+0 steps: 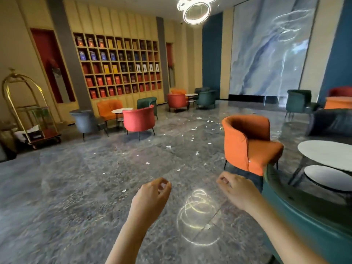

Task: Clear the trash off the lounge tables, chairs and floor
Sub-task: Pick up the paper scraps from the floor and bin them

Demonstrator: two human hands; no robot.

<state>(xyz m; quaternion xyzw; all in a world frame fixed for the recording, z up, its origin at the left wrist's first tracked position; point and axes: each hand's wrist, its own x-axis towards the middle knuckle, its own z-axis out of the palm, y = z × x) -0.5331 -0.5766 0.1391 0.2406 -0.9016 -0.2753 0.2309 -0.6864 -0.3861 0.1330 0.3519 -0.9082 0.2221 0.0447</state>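
Observation:
Several small white paper scraps [168, 146] lie scattered over the dark marble floor [76, 178], mostly in the middle of the room and towards the far chairs. One scrap [207, 226] lies close by, below my hands. My left hand [152, 195] hangs over the floor with fingers loosely curled and nothing in it. My right hand [236, 189] is beside it, palm down, fingers loosely curled, holding nothing. Both hands are well above the scraps.
An orange armchair [247, 143] stands just ahead on the right, beside round white tables [327, 151]. A green chair back [308, 216] is at my right forearm. More armchairs and small tables [122, 110] line the far wall. A gold luggage cart [28, 111] stands at left.

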